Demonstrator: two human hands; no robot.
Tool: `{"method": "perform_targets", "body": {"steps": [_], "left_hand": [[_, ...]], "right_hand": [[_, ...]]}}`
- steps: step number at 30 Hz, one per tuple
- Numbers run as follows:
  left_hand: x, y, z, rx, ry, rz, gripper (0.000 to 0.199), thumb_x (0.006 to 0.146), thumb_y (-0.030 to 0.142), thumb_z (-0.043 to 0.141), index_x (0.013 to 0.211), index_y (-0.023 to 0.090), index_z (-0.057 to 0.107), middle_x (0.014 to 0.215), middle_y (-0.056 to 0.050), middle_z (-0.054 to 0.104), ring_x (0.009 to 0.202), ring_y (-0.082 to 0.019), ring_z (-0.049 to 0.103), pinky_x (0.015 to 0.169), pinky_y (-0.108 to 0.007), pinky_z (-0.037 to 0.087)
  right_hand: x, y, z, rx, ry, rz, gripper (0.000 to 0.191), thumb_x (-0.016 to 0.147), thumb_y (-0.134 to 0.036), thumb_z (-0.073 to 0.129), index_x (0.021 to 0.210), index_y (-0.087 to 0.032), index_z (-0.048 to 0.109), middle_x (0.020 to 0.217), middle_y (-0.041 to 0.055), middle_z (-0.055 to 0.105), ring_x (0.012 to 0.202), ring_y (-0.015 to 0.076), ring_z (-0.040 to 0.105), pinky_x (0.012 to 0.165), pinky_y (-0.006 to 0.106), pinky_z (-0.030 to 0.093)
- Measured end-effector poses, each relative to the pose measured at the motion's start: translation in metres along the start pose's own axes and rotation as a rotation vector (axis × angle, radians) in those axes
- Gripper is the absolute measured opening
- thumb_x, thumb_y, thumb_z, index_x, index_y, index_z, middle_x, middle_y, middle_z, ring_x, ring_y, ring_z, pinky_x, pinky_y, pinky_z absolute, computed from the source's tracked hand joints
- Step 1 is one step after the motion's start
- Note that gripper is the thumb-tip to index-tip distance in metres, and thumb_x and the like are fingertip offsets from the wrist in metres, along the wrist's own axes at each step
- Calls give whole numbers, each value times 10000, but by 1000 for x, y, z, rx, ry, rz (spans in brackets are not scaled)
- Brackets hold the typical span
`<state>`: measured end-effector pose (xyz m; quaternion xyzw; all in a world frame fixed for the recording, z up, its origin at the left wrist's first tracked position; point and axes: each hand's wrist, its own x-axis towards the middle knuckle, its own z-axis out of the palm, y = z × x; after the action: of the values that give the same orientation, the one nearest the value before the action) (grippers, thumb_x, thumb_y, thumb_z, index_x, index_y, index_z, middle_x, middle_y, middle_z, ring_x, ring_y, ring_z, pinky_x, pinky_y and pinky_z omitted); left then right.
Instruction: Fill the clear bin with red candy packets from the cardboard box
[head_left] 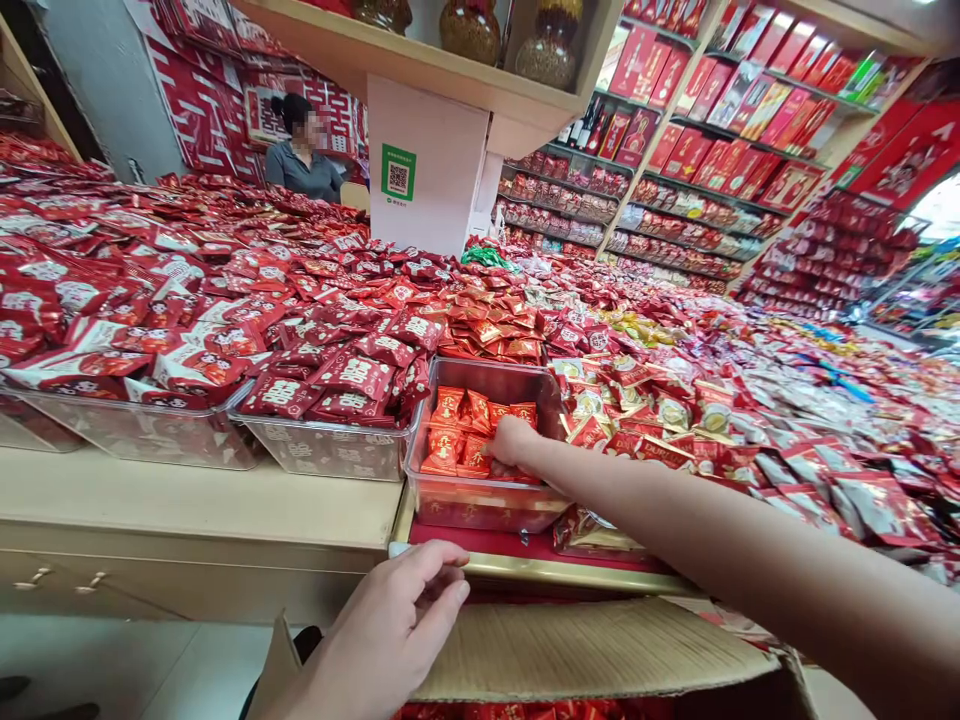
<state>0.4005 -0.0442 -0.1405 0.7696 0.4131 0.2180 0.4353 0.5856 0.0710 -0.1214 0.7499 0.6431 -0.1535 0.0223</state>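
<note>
My right hand (pixel 516 446) reaches into a clear plastic bin (pixel 480 497), its fingers curled down among small red-orange candy packets (pixel 444 447); the fingertips and anything in them are hidden. My left hand (pixel 405 615) hovers above the near flap of an open cardboard box (pixel 592 648), fingers loosely bent and apart, with nothing visible between them. More red packets (pixel 510 711) show inside the box at the bottom edge.
Bins of dark red packets (pixel 322 447) stand to the left on a cream counter (pixel 187 500). Heaped packets (pixel 660 410) lie at the right. A white pillar (pixel 420 120) rises behind. A person (pixel 304 165) is at the back left; a shelf (pixel 420 50) overhangs.
</note>
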Motion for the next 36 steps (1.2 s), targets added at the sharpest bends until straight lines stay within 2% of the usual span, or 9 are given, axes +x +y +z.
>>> {"method": "perform_targets", "body": {"steps": [4, 6, 8, 11, 15, 21, 28, 33, 36], "left_hand": [[0, 1, 0, 26, -5, 4, 163, 850, 300, 409, 940, 246, 533, 869, 28, 628, 772, -114, 574, 712, -211, 420], [0, 1, 0, 38, -1, 10, 163, 853, 300, 402, 932, 249, 535, 866, 35, 628, 768, -113, 571, 707, -209, 415], [-1, 1, 0, 43, 4, 14, 156, 853, 297, 403, 923, 254, 536, 864, 43, 628, 766, -108, 570, 704, -203, 411], [-2, 0, 0, 36, 3, 26, 149, 851, 294, 408, 917, 262, 537, 860, 49, 628, 770, -103, 571, 702, -191, 408], [-1, -1, 1, 40, -2, 39, 151, 850, 294, 407, 920, 264, 538, 871, 47, 627, 783, -102, 570, 702, -183, 408], [1, 2, -1, 81, -7, 22, 154, 824, 267, 430, 911, 235, 554, 844, 33, 641, 757, -110, 586, 691, -179, 420], [1, 1, 0, 105, -7, 26, 170, 823, 275, 425, 920, 237, 560, 862, 27, 649, 770, -117, 593, 702, -180, 428], [2, 1, 0, 108, -7, 21, 166, 811, 279, 439, 906, 241, 570, 849, 23, 657, 762, -128, 599, 690, -185, 434], [2, 3, 0, 109, -3, 8, 160, 802, 277, 449, 889, 233, 576, 834, 17, 661, 748, -133, 602, 676, -190, 438]], "right_hand": [[-12, -5, -12, -161, 81, -97, 343, 776, -258, 546, 1042, -41, 560, 976, 217, 623, 923, 312, 586, 712, 382, 470], [-16, -7, -17, -223, 52, -225, 315, 789, -225, 505, 1066, -87, 562, 1028, 187, 617, 966, 296, 572, 752, 364, 455], [-17, -9, -18, -274, -38, -367, 270, 783, -195, 494, 1027, -151, 601, 1038, 123, 633, 982, 247, 572, 787, 302, 443], [-15, -11, -16, -357, -160, -485, 311, 772, -109, 461, 1044, -151, 606, 1065, 110, 627, 1007, 218, 563, 820, 262, 424], [-12, -15, -17, -447, -250, -472, 389, 734, -54, 456, 1106, -97, 563, 1075, 164, 609, 992, 249, 570, 777, 293, 452], [-10, -20, -17, -499, -346, -438, 369, 720, -43, 457, 1071, -68, 569, 1066, 206, 590, 934, 278, 595, 698, 316, 485], [-15, -16, -14, -454, -287, -418, 431, 739, -72, 441, 1169, -68, 471, 1166, 194, 511, 995, 263, 563, 733, 319, 483], [-16, -20, -20, -465, -297, -453, 455, 670, -19, 512, 1123, -66, 525, 1129, 200, 546, 976, 270, 570, 723, 313, 480], [-17, -17, -21, -454, -263, -490, 412, 676, -21, 521, 1077, -100, 574, 1090, 158, 588, 975, 237, 573, 743, 272, 467]]}}
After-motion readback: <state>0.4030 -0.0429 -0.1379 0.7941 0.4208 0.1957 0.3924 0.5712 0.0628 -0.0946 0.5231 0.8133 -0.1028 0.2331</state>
